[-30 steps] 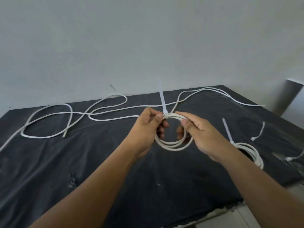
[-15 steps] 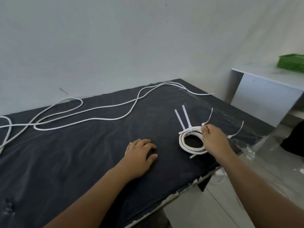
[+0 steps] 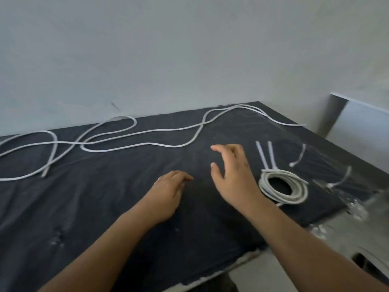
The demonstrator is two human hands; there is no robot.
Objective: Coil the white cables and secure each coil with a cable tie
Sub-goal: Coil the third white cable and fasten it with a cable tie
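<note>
Two tied white coils [image 3: 283, 186] lie stacked at the table's right, and their two cable tie tails [image 3: 265, 153] stick up side by side toward the wall. A long loose white cable [image 3: 134, 142] snakes across the back of the black cloth. My right hand [image 3: 233, 171] hovers left of the coils with fingers spread, holding nothing. My left hand [image 3: 168, 192] rests palm down on the cloth near the middle, fingers loosely curled and empty.
The table is covered by a black cloth [image 3: 105, 218]. Two short white pieces [image 3: 299, 154] lie to the right of the coils, and clear plastic wrap [image 3: 345, 197] sits by the right edge. A white shelf [image 3: 362, 123] stands beyond the table's right side.
A second ago both hands held a coil with its tie. That coil now lies on the other coil at the right, and my right hand has let go and moved left.
</note>
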